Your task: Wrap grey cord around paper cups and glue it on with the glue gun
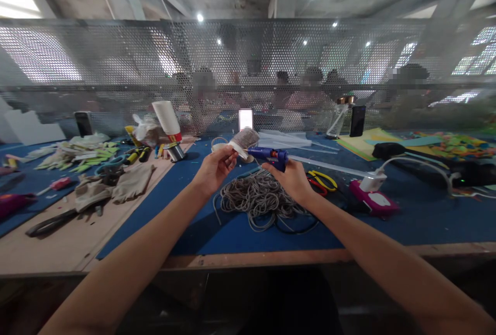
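My left hand (pixel 214 167) is closed on a white cup partly wrapped in grey cord (pixel 244 141), held tilted above the table. My right hand (pixel 289 174) grips a blue glue gun (pixel 269 154), whose nozzle points left and touches the wrapped cup. Below both hands a loose pile of grey cord (pixel 259 198) lies on the blue mat (pixel 406 216). A strand runs up from the pile toward the cup.
Yellow- and red-handled pliers (pixel 321 182) lie right of the cord. A pink power strip with a white plug (pixel 374 198) sits farther right. Gloves (pixel 116 187), scissors (pixel 50 224), a white cone (pixel 167 118) and green scraps lie left. A perforated metal screen (pixel 248 66) stands behind; people sit beyond it.
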`<state>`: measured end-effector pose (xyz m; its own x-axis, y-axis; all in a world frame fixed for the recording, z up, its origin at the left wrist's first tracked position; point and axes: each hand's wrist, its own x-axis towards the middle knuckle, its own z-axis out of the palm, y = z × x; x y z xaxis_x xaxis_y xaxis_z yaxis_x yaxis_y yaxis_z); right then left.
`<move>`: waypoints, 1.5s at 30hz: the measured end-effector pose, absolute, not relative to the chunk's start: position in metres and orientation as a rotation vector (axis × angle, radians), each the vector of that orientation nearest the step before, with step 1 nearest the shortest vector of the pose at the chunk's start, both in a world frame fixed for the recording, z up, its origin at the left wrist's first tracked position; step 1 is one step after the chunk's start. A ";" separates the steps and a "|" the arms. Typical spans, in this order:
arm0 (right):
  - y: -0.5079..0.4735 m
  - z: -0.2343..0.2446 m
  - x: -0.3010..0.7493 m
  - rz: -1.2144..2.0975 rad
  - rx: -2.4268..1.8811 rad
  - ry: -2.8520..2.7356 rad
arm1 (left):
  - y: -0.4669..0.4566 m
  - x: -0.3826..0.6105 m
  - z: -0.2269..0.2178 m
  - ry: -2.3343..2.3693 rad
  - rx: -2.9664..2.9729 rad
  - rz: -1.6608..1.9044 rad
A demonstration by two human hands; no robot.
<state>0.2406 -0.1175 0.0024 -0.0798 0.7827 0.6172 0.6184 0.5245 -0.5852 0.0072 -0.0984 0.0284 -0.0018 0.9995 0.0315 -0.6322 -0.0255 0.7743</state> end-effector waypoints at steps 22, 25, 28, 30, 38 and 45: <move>-0.119 0.003 0.242 0.079 -1.238 -1.870 | -0.097 0.006 0.027 0.639 0.694 1.472; -0.119 0.002 0.242 0.067 -1.232 -1.868 | -0.097 0.006 0.027 0.643 0.701 1.468; -0.118 0.001 0.242 0.075 -1.241 -1.872 | -0.098 0.007 0.029 0.653 0.702 1.469; -0.118 0.001 0.243 0.079 -1.243 -1.872 | -0.099 0.007 0.030 0.664 0.698 1.472; -0.117 0.001 0.243 0.080 -1.244 -1.877 | -0.100 0.007 0.031 0.656 0.690 1.463; -0.117 0.000 0.244 0.070 -1.252 -1.872 | -0.098 0.004 0.029 0.641 0.692 1.460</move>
